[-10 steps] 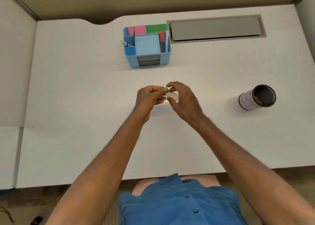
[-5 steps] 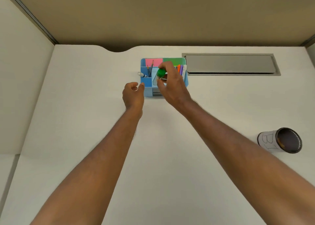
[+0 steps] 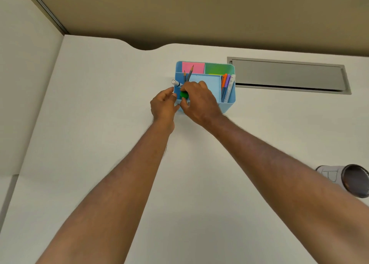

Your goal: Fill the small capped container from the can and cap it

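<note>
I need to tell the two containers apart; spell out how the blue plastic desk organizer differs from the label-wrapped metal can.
The blue plastic desk organizer is a box split into compartments; the label-wrapped metal can is a single cylinder. The organizer stands at the far side of the white desk, under both hands; the can stands apart at the right edge of view. The organizer holds pens, pencils and coloured notes; the can's inside looks dark, its contents unclear. Both are open-topped.

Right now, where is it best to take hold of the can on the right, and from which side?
Grip the can around its white label wall, coming from above. It appears to lie on its side, open mouth toward the right, so the round wall faces up.
</note>
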### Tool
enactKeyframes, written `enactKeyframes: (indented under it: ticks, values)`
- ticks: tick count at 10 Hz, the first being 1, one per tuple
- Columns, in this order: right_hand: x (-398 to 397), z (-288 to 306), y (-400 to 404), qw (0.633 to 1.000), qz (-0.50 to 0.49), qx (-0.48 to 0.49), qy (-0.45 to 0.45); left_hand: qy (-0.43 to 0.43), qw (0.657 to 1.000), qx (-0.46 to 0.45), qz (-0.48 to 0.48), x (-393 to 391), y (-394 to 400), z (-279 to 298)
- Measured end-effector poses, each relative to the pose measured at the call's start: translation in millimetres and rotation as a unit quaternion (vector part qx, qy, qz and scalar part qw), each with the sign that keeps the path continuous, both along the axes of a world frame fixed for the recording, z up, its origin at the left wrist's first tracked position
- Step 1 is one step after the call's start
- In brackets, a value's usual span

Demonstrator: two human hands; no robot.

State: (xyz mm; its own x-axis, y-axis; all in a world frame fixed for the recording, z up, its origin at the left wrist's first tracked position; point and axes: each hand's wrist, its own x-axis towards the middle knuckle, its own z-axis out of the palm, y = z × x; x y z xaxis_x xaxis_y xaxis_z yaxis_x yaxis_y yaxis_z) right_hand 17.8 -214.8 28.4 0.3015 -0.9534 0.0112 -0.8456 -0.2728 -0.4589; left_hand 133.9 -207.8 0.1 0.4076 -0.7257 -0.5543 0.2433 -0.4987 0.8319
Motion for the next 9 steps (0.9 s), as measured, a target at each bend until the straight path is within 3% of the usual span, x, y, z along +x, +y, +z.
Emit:
enactKeyframes:
  ticks: [1, 5, 7, 8, 9]
  values:
    - [1.9, -1.8, -2.2, 0.999, 0.031, -0.01, 0.041, 0.03, 1.0, -0.007, 0.006, 0.0, 1.8, -1.1]
    - [3.8, -18.9, -1.6, 0.987, 0.038, -0.075, 0.137, 0.006, 1.0, -0.005, 0.018, -8.4, 3.6, 3.2]
    - [-6.5, -16.4, 6.4, 0.983, 0.083, -0.056, 0.157, 0.026, 0.999, -0.006, 0.019, -8.8, 5.8, 8.1]
    - [-15.5, -10.4, 16.1, 0.987, 0.091, -0.054, 0.121, -0.025, 1.0, -0.001, 0.002, -9.6, 6.9, 10.2]
    - [-48.5, -12.8, 34.8, 0.992, 0.02, -0.104, 0.076, -0.158, 0.987, -0.005, -0.039, -14.4, 25.5, 12.7]
